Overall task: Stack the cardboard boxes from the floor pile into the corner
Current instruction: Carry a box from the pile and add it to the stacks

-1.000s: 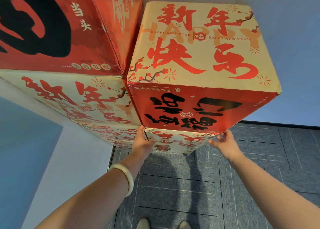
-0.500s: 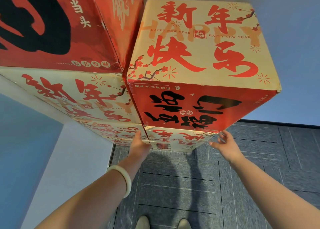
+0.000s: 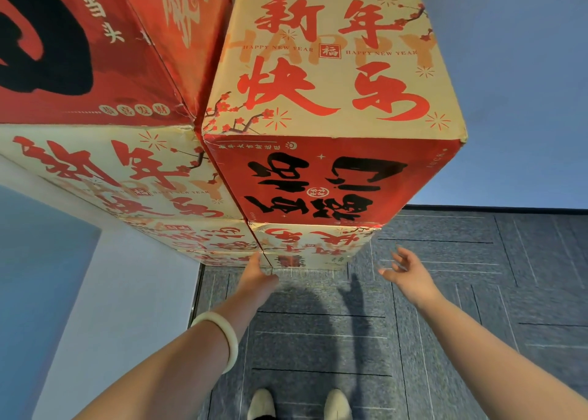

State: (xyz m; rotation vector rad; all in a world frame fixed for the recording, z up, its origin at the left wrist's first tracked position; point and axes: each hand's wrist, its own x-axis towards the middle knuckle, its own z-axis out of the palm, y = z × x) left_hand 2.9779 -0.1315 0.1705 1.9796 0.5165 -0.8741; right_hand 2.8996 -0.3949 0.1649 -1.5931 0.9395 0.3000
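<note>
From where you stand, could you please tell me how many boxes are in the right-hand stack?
3 show: the top box, a middle box under it, and a bottom box beneath that. Steep foreshortening may hide others.

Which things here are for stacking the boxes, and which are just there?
For the job: top box, boxes under it, left stack, left hand, right hand.
Just there: bracelet, shoes, carpet, wall.
</note>
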